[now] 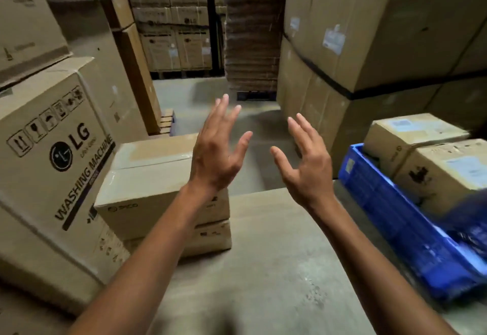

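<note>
Both my arms reach forward over a concrete floor between stacked cartons. My left hand (218, 150) is raised with fingers spread and holds nothing; it hangs in front of the right end of a small taped carton (147, 174). My right hand (305, 160) is also up, palm turned inward, fingers spread and empty. A gap of bare floor shows between the two hands. The small carton lies on top of a second one (210, 237) of the same size.
A large LG washing machine carton (52, 166) stands at the left. A blue plastic crate (395, 216) with cartons (448, 174) in it sits at the right. Tall stacked cartons (355, 44) line the right; a wrapped pallet stack (253, 39) stands ahead. Floor (263, 255) lies below my arms.
</note>
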Demonstrator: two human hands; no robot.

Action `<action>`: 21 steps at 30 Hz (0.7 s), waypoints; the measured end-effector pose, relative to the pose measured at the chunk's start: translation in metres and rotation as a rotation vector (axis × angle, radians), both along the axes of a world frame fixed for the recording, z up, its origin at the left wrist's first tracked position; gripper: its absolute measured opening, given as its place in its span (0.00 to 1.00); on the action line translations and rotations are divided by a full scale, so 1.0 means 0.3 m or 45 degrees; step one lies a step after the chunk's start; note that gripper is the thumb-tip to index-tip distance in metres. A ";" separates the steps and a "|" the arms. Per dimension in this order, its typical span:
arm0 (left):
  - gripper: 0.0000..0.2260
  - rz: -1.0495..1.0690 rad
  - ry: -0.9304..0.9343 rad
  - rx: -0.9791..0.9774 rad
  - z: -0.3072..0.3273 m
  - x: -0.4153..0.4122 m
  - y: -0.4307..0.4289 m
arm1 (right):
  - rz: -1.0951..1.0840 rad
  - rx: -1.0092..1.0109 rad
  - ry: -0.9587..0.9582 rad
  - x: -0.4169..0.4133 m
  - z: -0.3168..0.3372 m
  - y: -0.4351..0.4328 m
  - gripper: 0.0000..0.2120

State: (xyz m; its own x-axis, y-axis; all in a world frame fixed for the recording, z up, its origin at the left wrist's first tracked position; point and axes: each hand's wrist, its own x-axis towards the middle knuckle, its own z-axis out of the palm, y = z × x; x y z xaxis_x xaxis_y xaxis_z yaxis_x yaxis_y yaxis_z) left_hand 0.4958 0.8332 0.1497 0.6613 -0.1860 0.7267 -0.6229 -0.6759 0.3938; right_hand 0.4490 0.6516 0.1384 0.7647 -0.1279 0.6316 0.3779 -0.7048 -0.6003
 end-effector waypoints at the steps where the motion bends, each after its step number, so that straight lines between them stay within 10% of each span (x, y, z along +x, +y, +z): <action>1: 0.25 -0.055 -0.030 -0.004 0.027 -0.025 -0.077 | -0.031 -0.012 -0.031 -0.045 0.026 -0.064 0.31; 21: 0.26 -1.134 0.151 -0.073 -0.048 -0.953 -1.720 | -1.015 0.213 -0.065 -1.297 -0.092 -1.388 0.27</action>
State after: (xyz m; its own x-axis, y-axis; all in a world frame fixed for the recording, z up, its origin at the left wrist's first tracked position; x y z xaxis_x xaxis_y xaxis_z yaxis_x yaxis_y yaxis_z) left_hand 0.2099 0.3172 0.1354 0.3608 -0.6311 0.6867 -0.8597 0.0604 0.5072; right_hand 0.0598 0.2351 0.1109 0.3751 -0.7169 0.5877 -0.1695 -0.6763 -0.7169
